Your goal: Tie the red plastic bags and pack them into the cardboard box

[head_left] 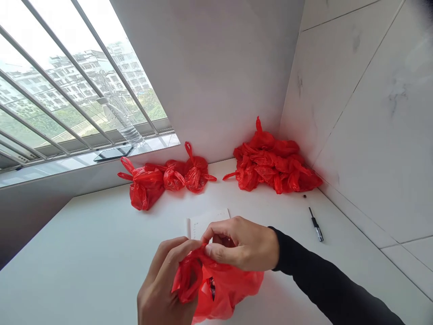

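A red plastic bag (237,289) sits low at the front of the white table, with a small dark thing showing through a gap in its side. My left hand (165,275) is closed around the bag's bunched upper part, and a loop of red plastic hangs over its fingers. From the right, my right hand (243,243) pinches the bag's top edge between thumb and fingers, close to the left fingertips. What else the bag contains is hidden. Behind my hands lies an open notebook (209,221) with a few written marks, partly covered by them.
Several knotted red bags (145,189) stand along the wall at back left. A larger heap of red bags (270,162) fills the right corner. A black pen (316,225) lies uncapped at right. On the windowsill are a clear bottle (130,134) and a dark flat device (113,154).
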`<state>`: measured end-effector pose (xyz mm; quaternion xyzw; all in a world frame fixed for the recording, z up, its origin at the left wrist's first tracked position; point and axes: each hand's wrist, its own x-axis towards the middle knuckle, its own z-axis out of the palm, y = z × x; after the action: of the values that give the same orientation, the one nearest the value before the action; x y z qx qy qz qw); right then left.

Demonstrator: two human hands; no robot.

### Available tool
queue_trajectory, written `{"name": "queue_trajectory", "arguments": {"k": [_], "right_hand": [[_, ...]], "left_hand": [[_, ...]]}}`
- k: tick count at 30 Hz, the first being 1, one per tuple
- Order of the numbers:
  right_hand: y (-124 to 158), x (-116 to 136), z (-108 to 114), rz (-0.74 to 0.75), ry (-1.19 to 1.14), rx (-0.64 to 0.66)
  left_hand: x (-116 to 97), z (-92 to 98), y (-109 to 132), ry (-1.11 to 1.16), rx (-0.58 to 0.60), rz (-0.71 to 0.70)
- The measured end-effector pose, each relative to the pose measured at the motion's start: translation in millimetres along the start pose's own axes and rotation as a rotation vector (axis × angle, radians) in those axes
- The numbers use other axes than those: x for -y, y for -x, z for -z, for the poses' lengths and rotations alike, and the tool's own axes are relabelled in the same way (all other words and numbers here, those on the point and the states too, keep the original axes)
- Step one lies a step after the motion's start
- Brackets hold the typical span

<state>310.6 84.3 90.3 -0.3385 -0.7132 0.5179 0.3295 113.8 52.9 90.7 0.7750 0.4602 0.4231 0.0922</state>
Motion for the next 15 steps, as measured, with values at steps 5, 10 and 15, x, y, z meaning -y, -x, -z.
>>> {"name": "queue_trajectory", "arguments": {"k": [5, 10, 15], "right_hand": [[0.0, 3.7, 1.1, 0.008, 0.075, -0.131], [-0.8, 7.1, 0.4, 0.012, 0.046, -0.18], [-0.1, 9.3, 2.4, -0.003, 0.057, -0.201]], "left_hand": [[-2.1, 0.2, 0.4, 0.119, 0.066, 0.071], [-2.5, 1.2, 5.9, 0.185, 0.069, 0.159], [2.1, 3.4, 16.2, 0.23, 0.015, 0.221]]}}
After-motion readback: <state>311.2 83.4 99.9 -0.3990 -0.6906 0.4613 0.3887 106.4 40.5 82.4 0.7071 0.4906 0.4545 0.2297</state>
